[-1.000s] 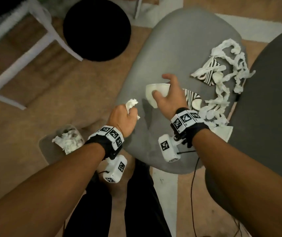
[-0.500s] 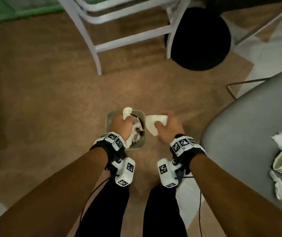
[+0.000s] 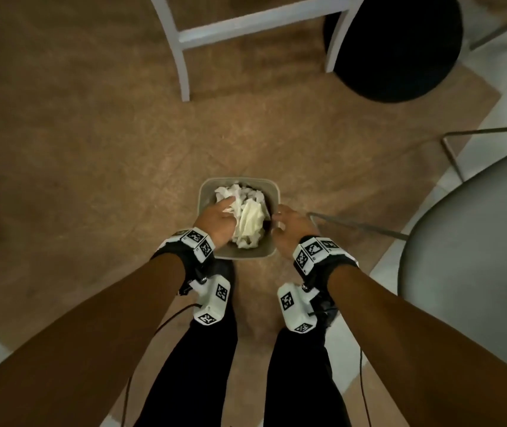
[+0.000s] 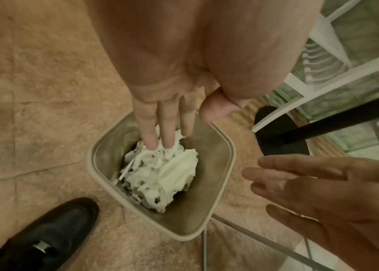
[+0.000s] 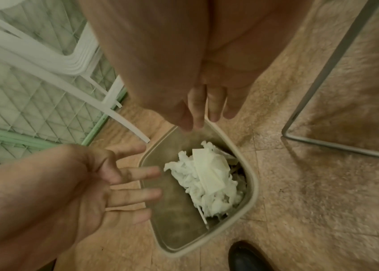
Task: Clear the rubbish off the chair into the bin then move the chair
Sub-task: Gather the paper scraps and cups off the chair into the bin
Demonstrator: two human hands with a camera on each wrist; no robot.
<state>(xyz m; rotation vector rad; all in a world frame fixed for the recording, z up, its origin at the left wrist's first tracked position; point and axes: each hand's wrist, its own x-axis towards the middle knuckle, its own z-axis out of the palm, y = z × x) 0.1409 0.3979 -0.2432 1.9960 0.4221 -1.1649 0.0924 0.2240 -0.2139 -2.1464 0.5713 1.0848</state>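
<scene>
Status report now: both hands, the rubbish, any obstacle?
Left hand and right hand open over bin. Rubbish inside. No obstacle seen.

Head view: looks steeply down from above over both forearms, bin [image 3: 206, 195] mid-frame on floor, chair [image 3: 467, 241] at right edge. Left wrist view: close, looks along left hand [image 4: 172, 73] down into bin [image 4: 218, 165]. Right wrist view: close, along right hand [image 5: 184, 73], same bin [image 5: 174, 210] from opposite side. All three share bin; each wrist view catches other hand.
</scene>
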